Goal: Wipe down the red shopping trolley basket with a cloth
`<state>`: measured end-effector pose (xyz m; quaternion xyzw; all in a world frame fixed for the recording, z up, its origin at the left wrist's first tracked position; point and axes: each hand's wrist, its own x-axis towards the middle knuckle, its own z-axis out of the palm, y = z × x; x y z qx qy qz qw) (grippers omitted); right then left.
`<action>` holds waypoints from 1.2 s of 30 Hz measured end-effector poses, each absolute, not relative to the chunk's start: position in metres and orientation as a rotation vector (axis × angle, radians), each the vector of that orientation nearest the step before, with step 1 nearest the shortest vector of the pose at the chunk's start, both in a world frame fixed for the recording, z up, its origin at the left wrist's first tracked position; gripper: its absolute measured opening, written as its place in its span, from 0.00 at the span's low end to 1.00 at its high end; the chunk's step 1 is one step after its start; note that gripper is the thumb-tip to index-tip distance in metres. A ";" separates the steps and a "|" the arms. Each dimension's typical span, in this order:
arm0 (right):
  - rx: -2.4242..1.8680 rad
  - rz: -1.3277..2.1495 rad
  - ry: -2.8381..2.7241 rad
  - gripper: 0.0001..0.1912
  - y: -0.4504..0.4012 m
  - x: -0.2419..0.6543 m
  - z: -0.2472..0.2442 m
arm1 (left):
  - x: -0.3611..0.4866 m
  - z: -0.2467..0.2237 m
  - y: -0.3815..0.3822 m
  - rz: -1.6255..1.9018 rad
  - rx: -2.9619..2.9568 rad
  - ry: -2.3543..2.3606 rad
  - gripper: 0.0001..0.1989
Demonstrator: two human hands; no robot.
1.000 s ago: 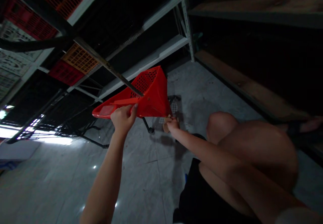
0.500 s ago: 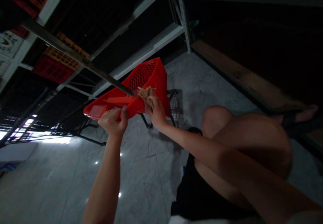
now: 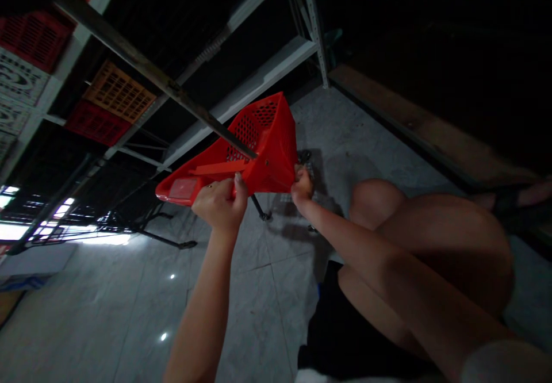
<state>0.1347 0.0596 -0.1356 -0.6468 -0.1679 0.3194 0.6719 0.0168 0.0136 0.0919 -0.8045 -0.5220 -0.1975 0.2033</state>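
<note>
A red plastic shopping cart with a perforated basket stands tilted in the middle of the view. My left hand is closed around its near rim, thumb on top, beside a pale panel. My right hand is at the cart's lower right side, fingers curled against the plastic. The brown cloth it carried a moment ago is hidden behind the fingers and the cart. A long worn pole slants from the upper left, its end overlapping the cart's rim.
Metal shelving runs behind the cart, holding an orange crate and a red crate at left. A dark low shelf edge lies right. My bent knee is close by. Grey tiled floor spreads below.
My right hand has moved right and slightly down, from the cart's rim to its side, and the brown cloth has gone out of sight. Cart and left hand have shifted right in view.
</note>
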 end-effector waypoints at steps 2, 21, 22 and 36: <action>-1.463 0.666 -0.377 0.12 0.063 0.143 -0.116 | 0.028 0.088 0.016 -0.566 -2.214 -1.453 0.29; -0.962 0.239 -1.040 0.14 0.020 0.172 0.027 | -0.003 0.106 0.068 -0.542 -2.503 -1.232 0.28; -0.957 0.192 -1.129 0.15 0.016 0.171 0.031 | -0.001 0.103 0.069 -0.532 -2.454 -1.286 0.29; -0.791 0.646 -1.093 0.32 0.015 0.205 0.073 | 0.040 0.096 0.043 -1.152 -2.930 -0.854 0.43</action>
